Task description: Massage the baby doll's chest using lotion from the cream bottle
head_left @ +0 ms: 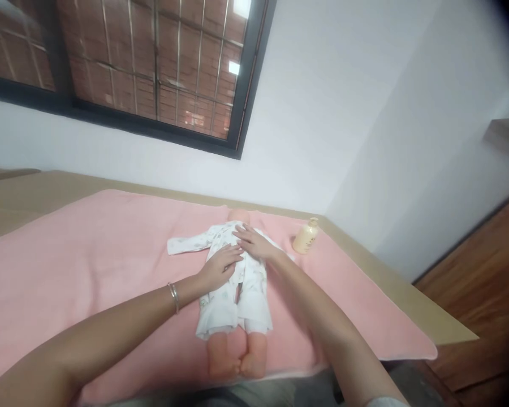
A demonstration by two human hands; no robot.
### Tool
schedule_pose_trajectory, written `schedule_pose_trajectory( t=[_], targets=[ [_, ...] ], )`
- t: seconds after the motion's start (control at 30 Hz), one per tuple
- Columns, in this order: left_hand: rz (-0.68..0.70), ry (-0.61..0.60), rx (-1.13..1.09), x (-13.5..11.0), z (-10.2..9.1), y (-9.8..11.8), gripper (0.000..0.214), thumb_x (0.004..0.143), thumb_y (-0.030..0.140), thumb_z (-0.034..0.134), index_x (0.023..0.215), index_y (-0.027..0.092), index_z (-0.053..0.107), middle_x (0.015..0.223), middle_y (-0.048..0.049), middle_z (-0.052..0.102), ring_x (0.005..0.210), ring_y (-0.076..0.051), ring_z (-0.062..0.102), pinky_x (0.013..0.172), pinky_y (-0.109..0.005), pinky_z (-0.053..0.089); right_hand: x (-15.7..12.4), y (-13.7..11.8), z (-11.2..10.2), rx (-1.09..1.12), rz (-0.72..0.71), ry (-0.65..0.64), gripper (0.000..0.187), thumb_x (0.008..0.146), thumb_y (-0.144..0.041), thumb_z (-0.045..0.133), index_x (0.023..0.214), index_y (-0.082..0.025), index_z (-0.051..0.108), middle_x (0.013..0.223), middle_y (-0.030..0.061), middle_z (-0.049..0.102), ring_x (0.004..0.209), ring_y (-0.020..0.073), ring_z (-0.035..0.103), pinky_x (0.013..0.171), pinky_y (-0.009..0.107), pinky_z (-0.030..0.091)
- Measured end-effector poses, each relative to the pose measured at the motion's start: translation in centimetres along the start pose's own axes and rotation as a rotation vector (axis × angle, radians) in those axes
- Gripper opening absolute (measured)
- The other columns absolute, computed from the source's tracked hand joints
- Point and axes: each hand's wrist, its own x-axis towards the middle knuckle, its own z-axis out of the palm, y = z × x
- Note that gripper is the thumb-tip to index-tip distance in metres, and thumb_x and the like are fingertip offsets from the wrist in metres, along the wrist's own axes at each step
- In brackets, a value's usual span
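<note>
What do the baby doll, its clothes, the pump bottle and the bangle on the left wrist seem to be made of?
Baby doll: probably vinyl or similar plastic; smooth, even-coloured where bare.
Clothes: matte, printed cloth; creased, loosely draped.
Pump bottle: likely plastic; pale yellow, smooth-looking, though glass isn't excluded.
Bangle: probably polished metal; silvery glints.

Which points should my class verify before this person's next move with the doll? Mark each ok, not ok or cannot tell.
1. Doll lying on the mat: ok.
2. Left hand and right hand on the clothes: ok.
3. Bottle upright, apart from both hands: ok.
4. Lower legs covered: not ok, bare below the hems.
5. Arm inside the outstretched sleeve: cannot tell.
</note>
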Motion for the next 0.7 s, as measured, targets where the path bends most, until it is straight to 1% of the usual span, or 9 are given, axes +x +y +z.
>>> schedule_pose_trajectory(
  t=[0.03,0.1,0.2,0.27,0.37,0.47,0.53,0.63,0.7],
  targets=[
    [0.000,0.008,0.002,0.0,0.0,0.0,0.037,0.080,0.009,0.042,0.106,0.021,0.064,0.122,-0.0042,0.060,0.122,-0.019,0.047,0.109,-0.046,0.031,0.4,-0.3,0.1,-0.035,-0.038,-0.033,0.046,0.093,-0.042,0.036,0.134,-0.025,0.046,0.146,-0.0003,0.029,0.139,0.0233,0.010,0.112,0.044,0.011],
    [0.011,0.011,0.005,0.1,0.0,0.0,0.036,0.080,0.009,0.043,0.105,0.021,0.064,0.121,-0.0045,0.061,0.122,-0.019,0.047,0.109,-0.045,0.032,1.6,-0.7,0.4,-0.073,-0.082,-0.072,0.044,0.095,-0.040,0.031,0.134,-0.028,0.045,0.146,-0.0020,0.029,0.139,0.0235,0.010,0.112,0.046,0.008],
    [0.027,-0.007,0.022,0.2,-0.1,-0.2,0.034,0.082,0.010,0.041,0.105,0.021,0.064,0.122,-0.0046,0.060,0.123,-0.019,0.046,0.108,-0.045,0.033,3.4,-0.7,0.6,-0.087,-0.043,-0.099,0.043,0.095,-0.042,0.030,0.134,-0.031,0.044,0.148,-0.0027,0.026,0.139,0.0254,0.013,0.111,0.050,0.005],
    [0.035,-0.031,0.036,0.4,-0.1,-0.3,0.035,0.083,0.011,0.039,0.108,0.021,0.062,0.124,-0.0043,0.059,0.124,-0.018,0.045,0.109,-0.046,0.031,4.3,-0.2,0.7,-0.076,0.023,-0.084,0.044,0.094,-0.045,0.031,0.134,-0.031,0.044,0.148,-0.0025,0.024,0.139,0.0260,0.014,0.111,0.050,0.005],
    [0.061,-0.068,0.045,0.6,-0.2,-0.5,0.035,0.084,0.013,0.039,0.111,0.022,0.061,0.126,-0.0040,0.058,0.125,-0.018,0.045,0.110,-0.048,0.029,4.7,1.0,0.9,-0.012,0.090,0.017,0.048,0.094,-0.045,0.027,0.135,-0.025,0.044,0.148,-0.0002,0.027,0.138,0.0219,0.018,0.113,0.041,0.010],
    [0.073,-0.084,0.043,0.8,-0.3,-0.5,0.034,0.085,0.015,0.039,0.111,0.022,0.061,0.125,-0.0047,0.058,0.124,-0.019,0.045,0.110,-0.050,0.028,3.6,2.2,0.8,0.075,0.132,0.134,0.052,0.095,-0.044,0.021,0.136,-0.019,0.043,0.146,0.0030,0.032,0.136,0.0172,0.025,0.113,0.035,0.016],
    [0.065,-0.093,0.047,0.9,-0.4,-0.3,0.034,0.086,0.016,0.039,0.111,0.022,0.061,0.125,-0.0046,0.058,0.124,-0.019,0.045,0.109,-0.049,0.029,2.3,2.6,0.6,0.085,0.152,0.171,0.053,0.095,-0.044,0.021,0.136,-0.019,0.042,0.144,0.0043,0.035,0.134,0.0173,0.028,0.112,0.035,0.019],
    [0.068,-0.095,0.071,1.1,-0.9,-0.1,0.032,0.084,0.017,0.042,0.107,0.022,0.063,0.123,-0.0045,0.060,0.121,-0.020,0.049,0.107,-0.047,0.033,0.0,2.1,0.3,0.029,0.140,0.197,0.053,0.095,-0.046,0.022,0.135,-0.018,0.042,0.140,0.0074,0.041,0.130,0.0210,0.035,0.109,0.040,0.023],
    [0.046,-0.077,0.082,1.7,-1.3,0.0,0.030,0.081,0.019,0.046,0.104,0.022,0.064,0.115,-0.0045,0.064,0.112,-0.020,0.055,0.101,-0.043,0.040,-1.3,1.1,0.2,0.006,0.103,0.203,0.053,0.094,-0.047,0.024,0.133,-0.017,0.045,0.139,0.0090,0.042,0.129,0.0232,0.036,0.108,0.041,0.024]
  ],
)
